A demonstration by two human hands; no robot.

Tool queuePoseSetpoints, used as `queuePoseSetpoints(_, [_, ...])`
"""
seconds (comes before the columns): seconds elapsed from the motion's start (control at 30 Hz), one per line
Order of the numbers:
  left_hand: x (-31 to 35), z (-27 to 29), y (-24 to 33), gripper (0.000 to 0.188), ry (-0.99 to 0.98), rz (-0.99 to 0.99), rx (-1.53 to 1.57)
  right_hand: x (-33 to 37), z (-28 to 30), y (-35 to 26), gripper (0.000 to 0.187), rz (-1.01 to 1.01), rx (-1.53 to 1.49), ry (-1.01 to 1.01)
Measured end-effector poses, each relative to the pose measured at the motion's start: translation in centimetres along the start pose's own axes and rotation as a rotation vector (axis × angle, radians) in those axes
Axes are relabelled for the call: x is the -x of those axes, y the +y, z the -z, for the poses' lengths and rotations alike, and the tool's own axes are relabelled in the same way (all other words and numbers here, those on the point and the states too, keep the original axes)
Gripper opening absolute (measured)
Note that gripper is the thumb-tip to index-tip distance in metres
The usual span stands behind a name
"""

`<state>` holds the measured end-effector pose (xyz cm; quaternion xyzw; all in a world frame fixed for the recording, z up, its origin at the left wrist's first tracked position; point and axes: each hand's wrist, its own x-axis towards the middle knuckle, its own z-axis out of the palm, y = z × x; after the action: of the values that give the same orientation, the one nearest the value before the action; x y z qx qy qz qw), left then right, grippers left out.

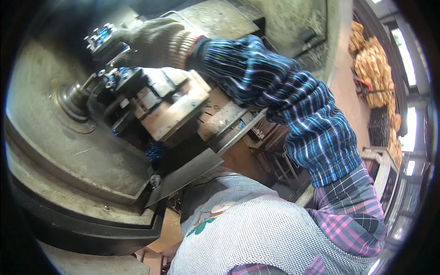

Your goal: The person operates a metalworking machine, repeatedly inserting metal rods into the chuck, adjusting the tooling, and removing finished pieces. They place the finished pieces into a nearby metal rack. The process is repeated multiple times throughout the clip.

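My right hand (153,43) at tool post (123,79); can't tell whether I grip anything. Left hand out of view. Blue chips (156,151) suggest some cutting done; remainder unclear.

No readable text, labels, brands, numbers or signs.
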<state>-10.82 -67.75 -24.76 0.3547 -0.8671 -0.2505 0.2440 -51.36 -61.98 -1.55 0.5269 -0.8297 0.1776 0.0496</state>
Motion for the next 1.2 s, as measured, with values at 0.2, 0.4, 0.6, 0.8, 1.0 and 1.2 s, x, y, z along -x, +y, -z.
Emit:
queuePoseSetpoints(0.2, [2.0,-1.5,1.3,0.037,-0.08,-0.085,0.029,18.5,3.0,2.4,0.074,-0.287,-0.288,-0.079])
queuePoseSetpoints(0.4, [4.1,-1.6,3.5,0.038,-0.154,-0.234,0.088,43.7,4.4,2.4,0.067,-0.769,-0.89,0.093])
queuePoseSetpoints(0.6, [5.8,1.9,7.0,0.039,-0.093,-0.414,0.151,60.2,5.4,-4.7,0.053,-1.025,-0.604,0.352])
queuePoseSetpoints(0.8, [0.9,11.0,15.3,0.04,0.203,-0.774,0.25,73.1,0.9,-15.3,0.052,-1.53,-0.587,0.498])
queuePoseSetpoints(1.0, [-1.8,14.2,27.6,0.041,0.398,-1.107,0.282,77.7,1.3,-26.5,0.061,-1.942,-0.581,0.535])
queuePoseSetpoints(1.2, [4.4,6.2,35.4,0.037,0.425,-1.45,0.093,80.4,-1.7,-33.9,0.055,-1.956,-0.643,0.815])
